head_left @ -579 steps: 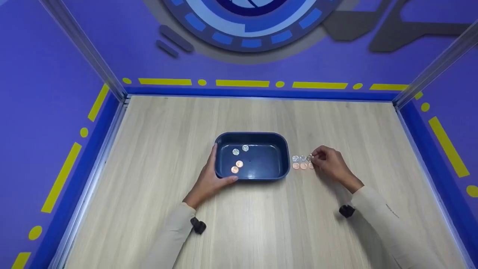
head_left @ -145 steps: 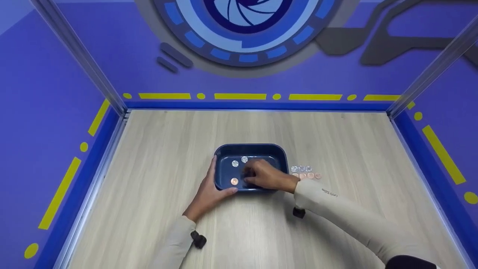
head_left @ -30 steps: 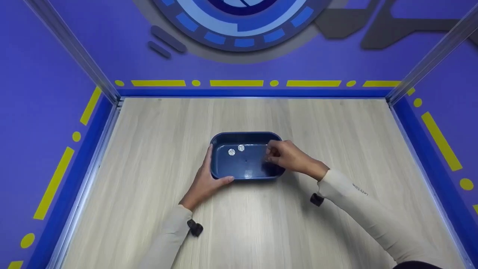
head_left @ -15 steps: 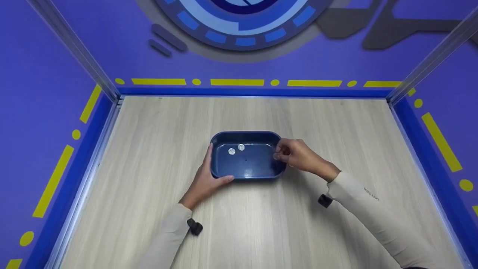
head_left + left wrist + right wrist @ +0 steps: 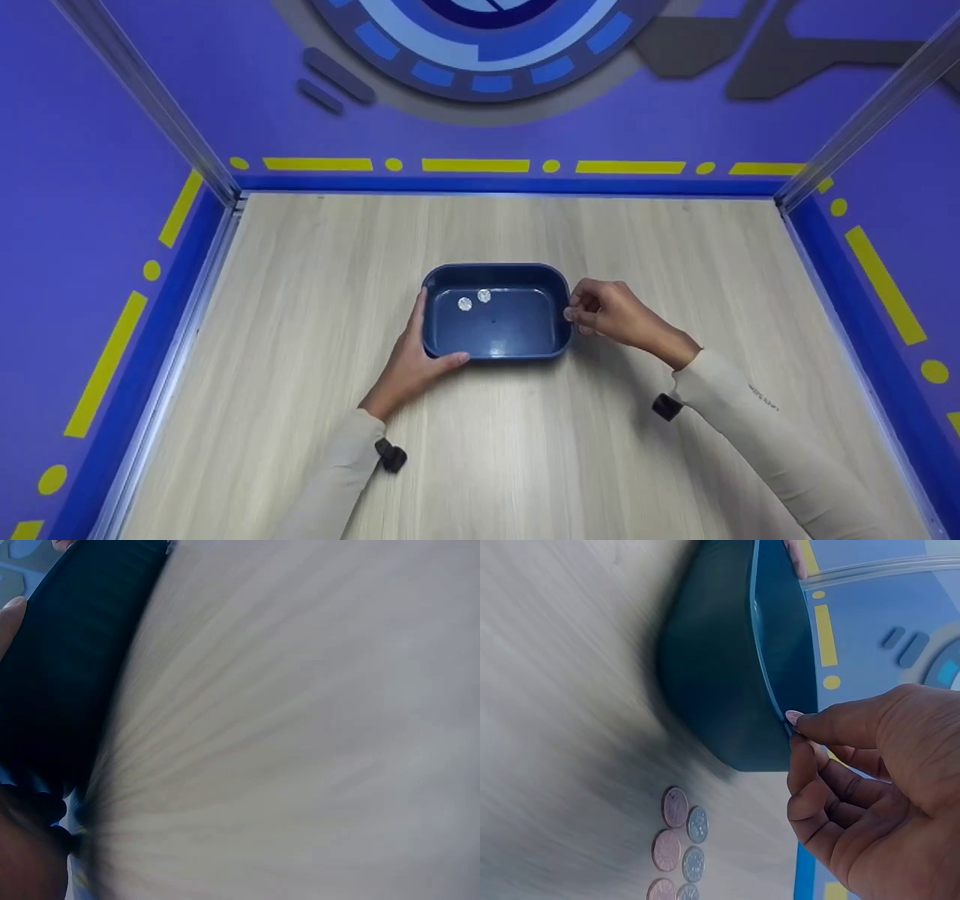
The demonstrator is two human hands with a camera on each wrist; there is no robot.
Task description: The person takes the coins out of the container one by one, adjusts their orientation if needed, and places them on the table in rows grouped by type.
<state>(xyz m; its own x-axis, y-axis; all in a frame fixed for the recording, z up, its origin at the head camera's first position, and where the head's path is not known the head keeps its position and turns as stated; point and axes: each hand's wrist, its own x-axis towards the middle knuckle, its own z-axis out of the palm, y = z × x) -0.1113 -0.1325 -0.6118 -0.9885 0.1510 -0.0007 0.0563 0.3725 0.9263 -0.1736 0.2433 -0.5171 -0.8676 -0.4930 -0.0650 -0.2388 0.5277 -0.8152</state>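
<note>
A dark blue rectangular tray [image 5: 493, 330] stands on the table. My left hand [image 5: 412, 367] grips its left end, the thumb lying along the front rim. Inside, at the back left, lie two silver coins [image 5: 465, 304]. At the tray's right rim is my right hand [image 5: 611, 311], thumb and forefinger pinched together on a copper coin that the fingertips almost wholly hide. The right wrist view shows a row of copper coins [image 5: 667, 850] beside a row of silver coins [image 5: 694, 864], flat on the table near the tray's right end; in the head view my right hand hides them.
Pale wood-grain table top [image 5: 480, 450] surrounds the tray. Blue printed panels [image 5: 645, 127] close off the back and both sides, with metal posts [image 5: 862, 127] at the corners. Each sleeve carries a small black wrist camera [image 5: 391, 455].
My right hand has moved right, from inside the tray to its right rim. The copper coins seen in the tray earlier are gone from it. My left hand has kept its grip.
</note>
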